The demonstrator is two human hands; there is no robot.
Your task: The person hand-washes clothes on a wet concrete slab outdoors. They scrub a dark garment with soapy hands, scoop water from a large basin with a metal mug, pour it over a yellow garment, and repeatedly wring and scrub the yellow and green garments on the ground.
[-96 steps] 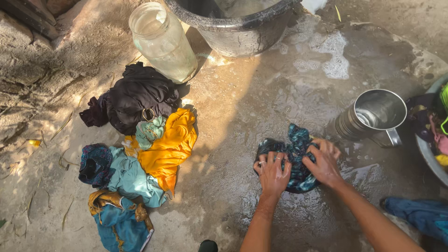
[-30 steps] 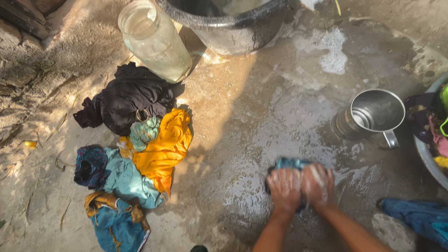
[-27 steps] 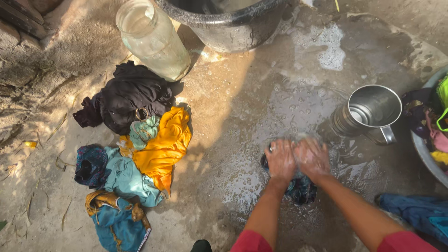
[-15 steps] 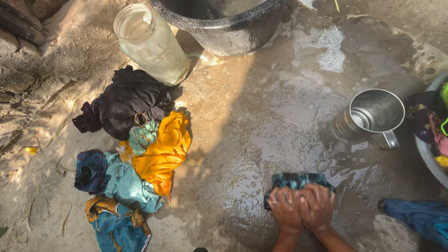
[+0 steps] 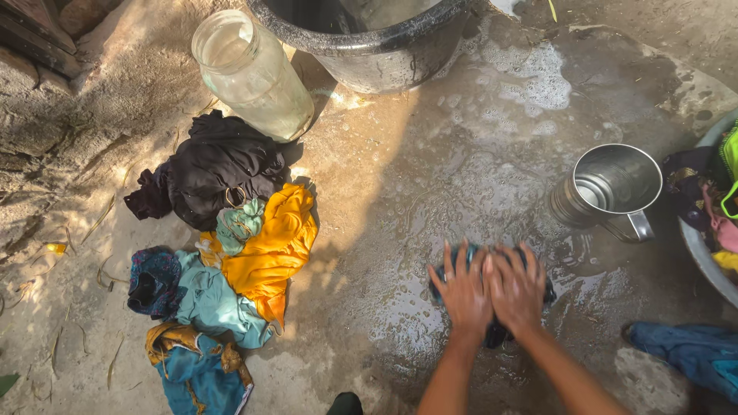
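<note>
— What have you got under your hands?

— A dark teal cloth (image 5: 492, 332), bunched up on the wet concrete floor (image 5: 430, 177). My left hand (image 5: 463, 290) and right hand (image 5: 515, 288) lie side by side on top of it, palms down, fingers spread flat and pressing rather than curled round it. Most of the cloth is hidden beneath them; only its edges show past my fingertips and near my wrists.

— And close around that?

— Just beyond my right hand, forward and to the right, a steel jug (image 5: 611, 192) lies on its side with its mouth open toward me. Further right, a basin (image 5: 703, 253) holds mixed coloured clothes. Near my right forearm a blue cloth (image 5: 692, 353) lies on the floor.

— On the other side?

— Well away from my left hand there's a heap of clothes: an orange cloth (image 5: 273, 242), a black one (image 5: 219, 165) beyond it, a pale teal one (image 5: 211, 300) and a blue-and-mustard one (image 5: 192, 369) nearer me. Far ahead stand a clear plastic jar (image 5: 250, 69) and a big black tub (image 5: 369, 38), with soap foam (image 5: 538, 77) on the floor to the tub's right.
</note>
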